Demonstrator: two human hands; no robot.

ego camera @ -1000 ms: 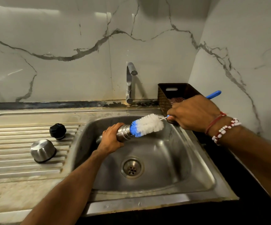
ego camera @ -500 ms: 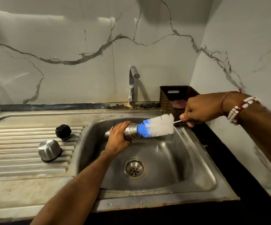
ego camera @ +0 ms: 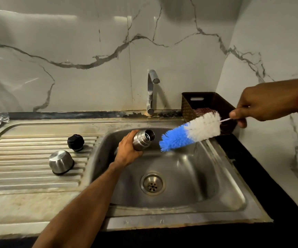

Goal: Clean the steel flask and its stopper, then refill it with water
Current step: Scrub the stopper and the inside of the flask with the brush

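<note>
Sink: steel basin point(ego camera: 189, 176) with a drain point(ego camera: 152, 184) in its floor; the tap point(ego camera: 151, 92) stands at the far edge against the marble wall.
Drainboard: ribbed steel board point(ego camera: 28, 178) left of the basin carries the black stopper point(ego camera: 75, 142) and, nearer, an upturned steel cup point(ego camera: 61, 162), the two close together but apart.
Basket: dark woven basket point(ego camera: 186, 108) at the far right corner, a striped cloth point(ego camera: 202, 111) inside it; the brush's white end passes in front of it.
Flask: the steel flask point(ego camera: 142, 141) lies nearly level over the far left of the basin, its open mouth facing right.
Brush: blue-and-white bottle brush point(ego camera: 191, 132) is fully outside the flask, its blue tip just right of the mouth with a small gap between.
Left grip: the left hand point(ego camera: 126, 153) is wrapped round the flask's body, fingers curled over the top, neck left bare.
Right grip: the right hand point(ego camera: 262, 104) pinches the brush's thin white stem between thumb and fingers.
Left arm: reaches from the near edge up across the basin rim.
Right arm: comes in from the right, held high over the counter, and the brush slopes down to the left.
</note>
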